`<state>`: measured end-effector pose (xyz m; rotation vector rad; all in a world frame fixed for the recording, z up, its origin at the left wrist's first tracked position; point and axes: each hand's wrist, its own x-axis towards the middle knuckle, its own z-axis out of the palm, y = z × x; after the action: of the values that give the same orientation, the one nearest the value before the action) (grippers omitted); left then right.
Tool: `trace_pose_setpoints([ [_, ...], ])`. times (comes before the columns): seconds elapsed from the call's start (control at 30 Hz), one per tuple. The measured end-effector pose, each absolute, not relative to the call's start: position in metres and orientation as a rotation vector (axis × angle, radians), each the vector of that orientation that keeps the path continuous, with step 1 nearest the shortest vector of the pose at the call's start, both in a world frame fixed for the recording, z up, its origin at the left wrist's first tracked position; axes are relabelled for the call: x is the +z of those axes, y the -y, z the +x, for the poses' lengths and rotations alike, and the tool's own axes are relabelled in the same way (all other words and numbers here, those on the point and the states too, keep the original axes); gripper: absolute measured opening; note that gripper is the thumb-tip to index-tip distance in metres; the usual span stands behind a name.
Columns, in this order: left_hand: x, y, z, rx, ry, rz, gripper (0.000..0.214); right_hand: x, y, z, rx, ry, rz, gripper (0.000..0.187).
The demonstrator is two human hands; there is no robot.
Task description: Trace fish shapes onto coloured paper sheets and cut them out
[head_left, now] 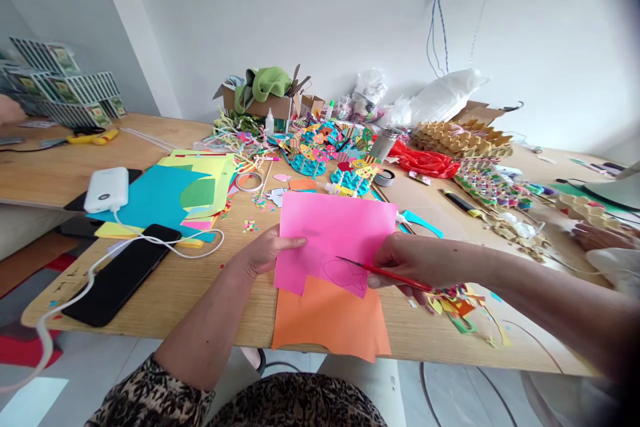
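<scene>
My left hand (267, 250) pinches the left edge of a pink sheet of paper (335, 227), thumb on top, holding it above the wooden table (165, 293). My right hand (407, 261) grips a red pencil (385, 273) whose tip rests on a drawn outline near the pink sheet's lower edge. An orange sheet (330, 317) lies under the pink one and hangs over the table's front edge.
A black phone (120, 277) and a white power bank (106, 190) with a cable lie left, by a stack of coloured paper (175, 193). Paper scraps (460, 307) sit right of my hand. Craft pieces, cardboard boxes and egg trays crowd the back. Another person's hand (597, 237) rests far right.
</scene>
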<state>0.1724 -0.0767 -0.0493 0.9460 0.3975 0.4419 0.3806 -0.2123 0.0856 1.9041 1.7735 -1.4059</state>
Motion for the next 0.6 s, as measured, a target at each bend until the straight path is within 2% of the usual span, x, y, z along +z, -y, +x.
trace_pose_setpoints([
  [0.27,-0.0524,0.0757,0.1733,0.439,-0.393,0.936,0.035,0.0847,0.2135,0.3803,-1.4,-1.751,1.912,0.057],
  [0.6,-0.0508,0.0774,0.1729,0.421,-0.408,0.947,0.042,0.0831,0.2099,0.3782,-1.374,-1.821,1.844,0.058],
])
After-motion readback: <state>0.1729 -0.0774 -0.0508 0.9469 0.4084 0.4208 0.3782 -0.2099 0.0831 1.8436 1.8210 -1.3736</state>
